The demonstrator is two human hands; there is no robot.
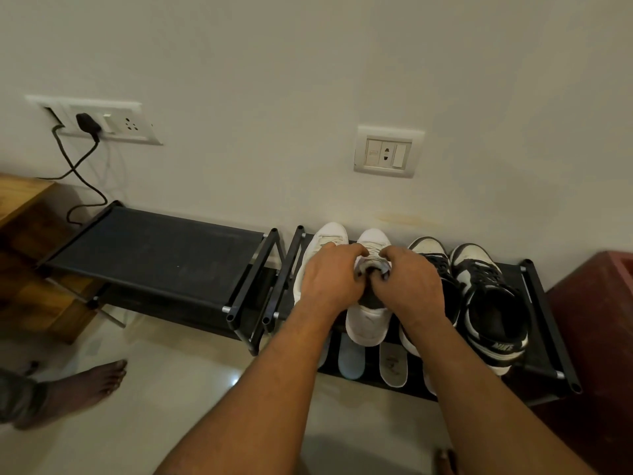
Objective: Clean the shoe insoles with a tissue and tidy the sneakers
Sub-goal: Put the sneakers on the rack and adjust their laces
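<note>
Two white sneakers stand side by side on the right black shoe rack (543,323). My left hand (329,281) and my right hand (409,284) both grip the tongue and lace area of the right white sneaker (368,323). The left white sneaker (323,240) is partly hidden under my left hand. A black-and-white sneaker pair (489,303) stands to the right of them. On the shelf below lie loose insoles, a pale blue one (351,363) and a white one (392,366). No tissue is visible.
A second black rack (154,255) stands to the left, its top bare. A wooden unit (24,234) is at far left, with a charger cable hanging from a wall socket (89,123). A bare foot (85,385) is on the tiled floor. A dark red object (596,337) sits at right.
</note>
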